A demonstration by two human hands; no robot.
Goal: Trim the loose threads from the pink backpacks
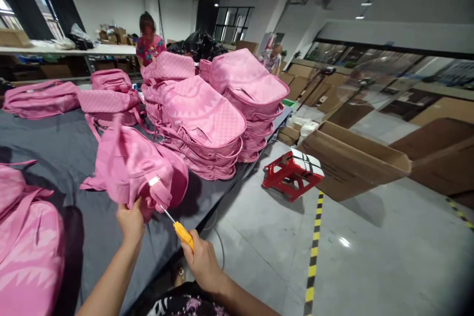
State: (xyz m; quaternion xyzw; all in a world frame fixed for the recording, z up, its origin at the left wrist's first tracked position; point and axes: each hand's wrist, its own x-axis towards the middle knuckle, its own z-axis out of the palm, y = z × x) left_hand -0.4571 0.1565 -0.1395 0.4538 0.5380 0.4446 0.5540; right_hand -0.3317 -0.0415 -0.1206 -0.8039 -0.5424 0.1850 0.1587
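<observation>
Up front, pink backpack (137, 168) bunched on the dark table (62, 143), pinched at its lower edge by left hand (130, 221) directly at six o'clock. Right hand (202, 261), at four o'clock, closed around yellow-handled tool (180, 231), tip touching fabric.

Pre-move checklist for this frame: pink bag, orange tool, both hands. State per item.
1. Left hand grips the pink backpack: ok.
2. Right hand holds the orange-handled tool: ok.
3. Tool tip at the bag's edge: ok; exact contact cannot tell.
4. Bag fully resting on the dark table: not ok, partly lifted.
5. Left fingers away from the tip: cannot tell.
6. Stacked backpacks apart from the hands: ok.
</observation>
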